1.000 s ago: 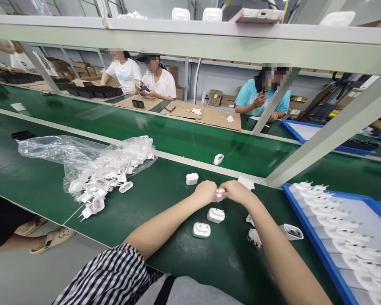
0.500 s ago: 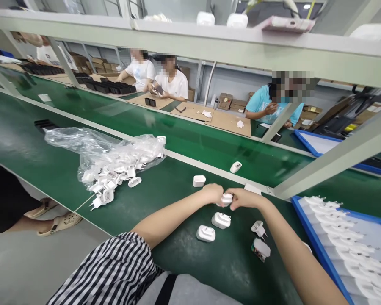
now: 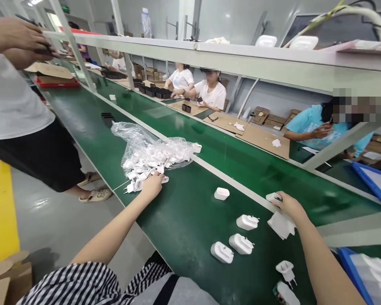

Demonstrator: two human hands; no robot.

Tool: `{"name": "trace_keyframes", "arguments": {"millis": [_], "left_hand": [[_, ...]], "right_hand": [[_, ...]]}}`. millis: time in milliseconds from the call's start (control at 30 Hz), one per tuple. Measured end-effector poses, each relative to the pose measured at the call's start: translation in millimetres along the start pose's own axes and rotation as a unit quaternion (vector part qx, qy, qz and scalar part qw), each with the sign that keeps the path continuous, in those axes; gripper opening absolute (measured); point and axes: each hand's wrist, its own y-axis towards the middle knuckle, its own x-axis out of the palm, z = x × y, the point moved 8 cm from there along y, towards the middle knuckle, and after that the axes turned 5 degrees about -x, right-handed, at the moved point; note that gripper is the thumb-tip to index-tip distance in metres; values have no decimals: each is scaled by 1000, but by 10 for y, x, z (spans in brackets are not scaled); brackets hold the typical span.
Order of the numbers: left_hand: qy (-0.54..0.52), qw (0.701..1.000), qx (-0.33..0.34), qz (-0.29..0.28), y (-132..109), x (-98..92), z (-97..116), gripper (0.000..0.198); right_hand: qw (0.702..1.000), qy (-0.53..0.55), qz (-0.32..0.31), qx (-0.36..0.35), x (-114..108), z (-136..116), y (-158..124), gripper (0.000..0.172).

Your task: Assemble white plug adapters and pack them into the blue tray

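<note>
My left hand [image 3: 152, 185] is at the near edge of a heap of white plug pieces [image 3: 146, 163], its fingers closed around one whose shape is mostly covered. The heap spills from a clear plastic bag [image 3: 130, 133]. Over the pale rail at right, my right hand [image 3: 290, 206] grips a white charger housing [image 3: 273, 197] with an open end, above a folded white cloth or paper [image 3: 281, 225]. Between my hands are a white housing [image 3: 222, 194] and three chargers with pins, one of them a white charger [image 3: 241, 244]. A loose plug piece [image 3: 285, 271] lies nearer me.
A charger with exposed circuit parts [image 3: 285, 293] lies at the lower right, near a blue-rimmed tray [image 3: 355, 275]. A slanted post [image 3: 358, 231] and an overhead shelf [image 3: 241, 55] frame the bench. Co-workers sit across the belt; a person in black trousers [image 3: 34, 152] stands at left.
My left hand has left the charger it shared with my right and reached left to the heap. My right hand has taken the housing on the belt. The view has turned left.
</note>
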Motion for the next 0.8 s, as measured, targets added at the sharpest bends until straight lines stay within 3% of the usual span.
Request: {"name": "trace_keyframes", "arguments": {"millis": [133,200,267,367,467,533,600,633,700,800], "left_hand": [[-151,977,127,78,-193,-283,461,21],[-249,941,206,95,-336,-451,833,16],[-339,897,275,64,-467,-535,1280,12],[-444,832,329,-48,-604,-497,2013,8],[-505,773,319,-213,-702,-332,2678,6],[-510,728,317,-331,-819,-228,3032,10],[-484,700,335,-405,-944,-188,3265,13],[-456,703,352,-416,-989,-187,3335,15],[-357,758,401,-370,-1011,-216,3394,22],[-199,845,440,-232,-944,-310,3373,34]], "right_hand": [[997,30,-60,28,-61,-116,-391,34],[996,52,-72,18,-29,-254,-580,35],[993,81,-84,3,60,-384,-741,35],[985,148,-86,-19,147,-501,-927,40],[963,269,-26,-5,-10,-468,-1056,54],[919,393,28,-12,-193,-456,-1123,58],[864,497,71,-23,-339,-457,-1170,56],[845,527,90,-16,-377,-442,-1184,53],[834,537,124,23,-378,-375,-1199,44],[876,456,139,69,-289,-305,-1190,30]]}}
